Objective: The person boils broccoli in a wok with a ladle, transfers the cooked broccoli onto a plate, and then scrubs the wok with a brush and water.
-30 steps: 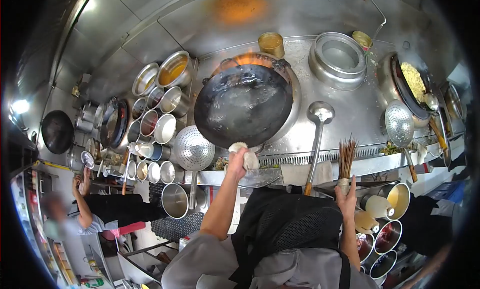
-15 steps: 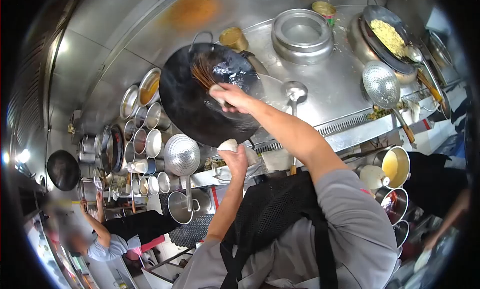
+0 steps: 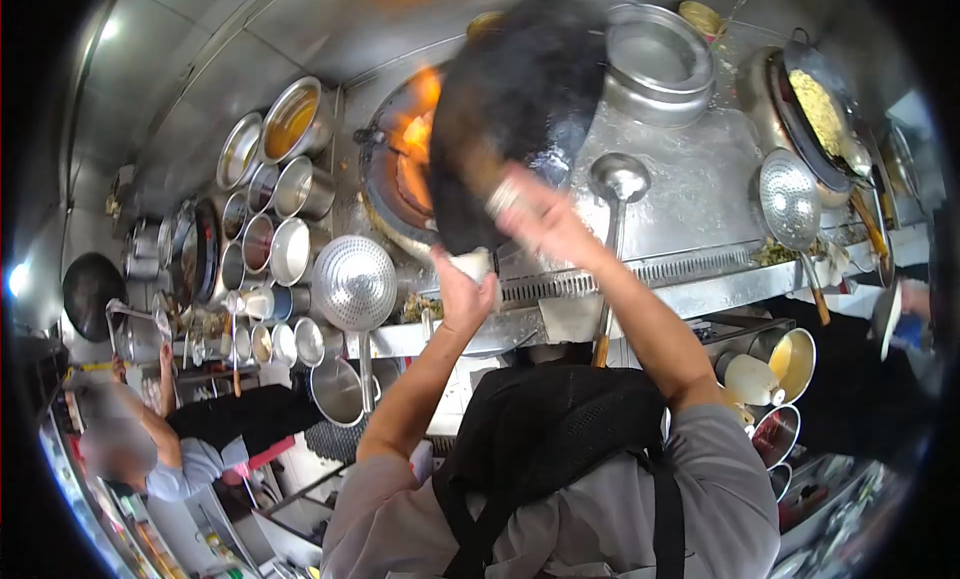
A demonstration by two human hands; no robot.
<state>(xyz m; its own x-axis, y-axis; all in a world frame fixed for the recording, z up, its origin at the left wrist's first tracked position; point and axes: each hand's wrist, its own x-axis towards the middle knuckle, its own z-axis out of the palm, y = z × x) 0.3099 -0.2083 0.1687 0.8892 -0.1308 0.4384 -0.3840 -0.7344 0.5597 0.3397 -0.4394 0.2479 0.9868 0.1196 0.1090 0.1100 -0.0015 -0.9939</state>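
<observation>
A large black wok (image 3: 525,79) is tilted steeply to the right, lifted off the burner (image 3: 390,194), where orange flames (image 3: 413,139) show. My left hand (image 3: 462,297) is closed on the wok's near edge through a folded white cloth (image 3: 474,265). Blurred by motion, my right hand (image 3: 540,217) grips a bamboo wok brush (image 3: 478,167) whose bristles point into the wok. Some wet shine shows low on the wok's inner side. Beside my right forearm, a ladle (image 3: 620,179) lies on the steel counter (image 3: 670,209).
A perforated strainer (image 3: 354,284) and several metal pots (image 3: 291,251) stand left. At right are another strainer (image 3: 790,199) and a wok of yellow food (image 3: 818,114). A steel ring stand (image 3: 660,64) sits behind. A co-worker (image 3: 150,439) stands at far left.
The wok has come up off its burner and tipped to the right, exposing flames. My left hand has risen with the cloth. My right hand and the brush have moved right.
</observation>
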